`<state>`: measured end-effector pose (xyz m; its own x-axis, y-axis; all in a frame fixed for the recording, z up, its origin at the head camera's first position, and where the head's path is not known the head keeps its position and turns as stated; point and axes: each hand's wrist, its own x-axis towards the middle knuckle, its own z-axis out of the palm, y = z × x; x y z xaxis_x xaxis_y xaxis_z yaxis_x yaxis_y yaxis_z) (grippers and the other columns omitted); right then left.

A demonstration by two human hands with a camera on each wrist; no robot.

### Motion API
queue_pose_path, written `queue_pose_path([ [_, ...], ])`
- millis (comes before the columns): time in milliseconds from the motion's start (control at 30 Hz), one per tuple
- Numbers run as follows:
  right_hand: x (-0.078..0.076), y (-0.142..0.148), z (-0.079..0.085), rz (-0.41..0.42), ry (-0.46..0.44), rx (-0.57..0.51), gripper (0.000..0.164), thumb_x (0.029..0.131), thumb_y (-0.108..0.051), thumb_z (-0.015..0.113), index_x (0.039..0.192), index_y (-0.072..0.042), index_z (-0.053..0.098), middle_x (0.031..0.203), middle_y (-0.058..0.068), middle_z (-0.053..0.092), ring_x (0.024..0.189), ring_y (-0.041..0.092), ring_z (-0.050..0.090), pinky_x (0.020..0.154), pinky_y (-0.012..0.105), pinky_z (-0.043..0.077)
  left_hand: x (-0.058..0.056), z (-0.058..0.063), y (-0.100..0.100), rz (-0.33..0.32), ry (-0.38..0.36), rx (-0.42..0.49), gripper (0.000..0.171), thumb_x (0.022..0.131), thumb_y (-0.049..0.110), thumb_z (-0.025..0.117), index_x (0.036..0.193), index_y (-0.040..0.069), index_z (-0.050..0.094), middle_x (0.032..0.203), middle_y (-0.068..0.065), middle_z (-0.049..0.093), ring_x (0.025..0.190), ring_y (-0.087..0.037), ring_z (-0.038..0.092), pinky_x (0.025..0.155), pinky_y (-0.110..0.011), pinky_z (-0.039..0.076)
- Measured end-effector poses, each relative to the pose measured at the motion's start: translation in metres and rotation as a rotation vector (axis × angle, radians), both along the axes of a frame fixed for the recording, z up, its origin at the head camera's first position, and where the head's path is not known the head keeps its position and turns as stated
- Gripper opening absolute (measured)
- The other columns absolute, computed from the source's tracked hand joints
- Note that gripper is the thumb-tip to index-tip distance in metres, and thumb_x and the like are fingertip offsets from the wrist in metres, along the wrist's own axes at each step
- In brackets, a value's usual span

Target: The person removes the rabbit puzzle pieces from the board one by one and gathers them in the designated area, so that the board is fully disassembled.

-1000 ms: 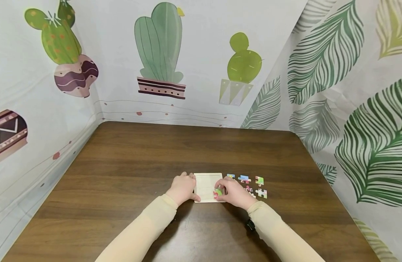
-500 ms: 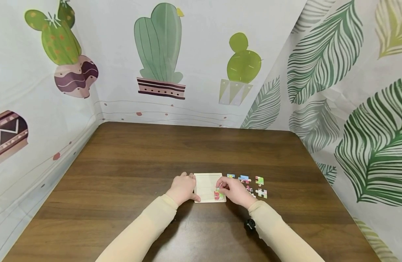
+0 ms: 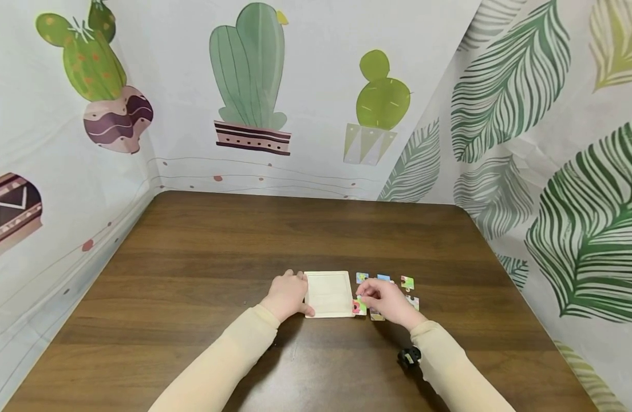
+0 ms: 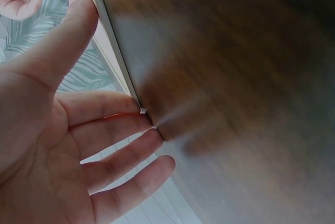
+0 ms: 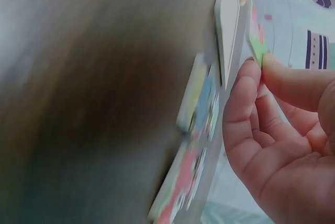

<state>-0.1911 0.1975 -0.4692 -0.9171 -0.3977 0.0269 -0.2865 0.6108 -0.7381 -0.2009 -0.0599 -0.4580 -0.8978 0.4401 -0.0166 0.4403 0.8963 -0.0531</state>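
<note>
A small pale wooden puzzle tray [image 3: 328,289] lies flat in the middle of the table's near half. My left hand [image 3: 287,296] rests along its left side; in the left wrist view the thumb [image 4: 82,12] lies on the rim and the straight fingers touch the edge. Between thumb and fingertips, my right hand [image 3: 388,300] pinches a green and red jigsaw piece [image 3: 357,308] just off the tray's right front corner. The right wrist view shows this piece [image 5: 255,30] held on edge, above the table.
Several colourful jigsaw pieces lie right of the tray, such as a blue one [image 3: 362,277] and a green one [image 3: 407,282]; the right hand partly hides others. A brown wooden table [image 3: 233,240] carries everything. Printed cloth [image 3: 316,114] stands behind and beside it.
My right hand has lifted the green and red piece from the tray's front right corner and moved it right, out past the rim. The left hand and tray stay put.
</note>
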Motion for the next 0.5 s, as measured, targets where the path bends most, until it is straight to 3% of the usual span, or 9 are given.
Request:
queue_pose_path([
  [300, 0.002, 0.036, 0.004, -0.03, 0.026, 0.039, 0.01, 0.085, 0.002, 0.065, 0.089, -0.007, 0.063, 0.079, 0.001, 0.061, 0.07, 0.009, 0.054, 0.06, 0.023, 0.046, 0.0, 0.0, 0.0, 0.007, -0.009, 0.005, 0.087, 0.059, 0.063, 0.076, 0.119, 0.002, 0.064, 0.112, -0.008, 0.064, 0.087, -0.023, 0.055, 0.059, -0.035, 0.052],
  [333, 0.003, 0.04, 0.005, -0.037, 0.023, 0.042, 0.01, 0.085, 0.002, 0.065, 0.089, -0.007, 0.062, 0.079, 0.001, 0.06, 0.07, 0.01, 0.054, 0.06, 0.023, 0.046, -0.005, -0.01, -0.002, -0.006, 0.01, 0.017, 0.09, 0.058, 0.067, 0.073, 0.12, 0.002, 0.063, 0.113, -0.008, 0.064, 0.088, -0.023, 0.055, 0.059, -0.035, 0.052],
  [500, 0.006, 0.057, 0.009, -0.074, -0.01, 0.057, 0.01, 0.086, 0.001, 0.065, 0.09, -0.008, 0.062, 0.078, 0.001, 0.058, 0.066, 0.012, 0.052, 0.056, 0.024, 0.044, -0.005, -0.009, -0.002, -0.002, 0.001, 0.006, 0.089, 0.06, 0.066, 0.074, 0.121, 0.002, 0.063, 0.116, -0.007, 0.063, 0.089, -0.023, 0.056, 0.059, -0.035, 0.052],
])
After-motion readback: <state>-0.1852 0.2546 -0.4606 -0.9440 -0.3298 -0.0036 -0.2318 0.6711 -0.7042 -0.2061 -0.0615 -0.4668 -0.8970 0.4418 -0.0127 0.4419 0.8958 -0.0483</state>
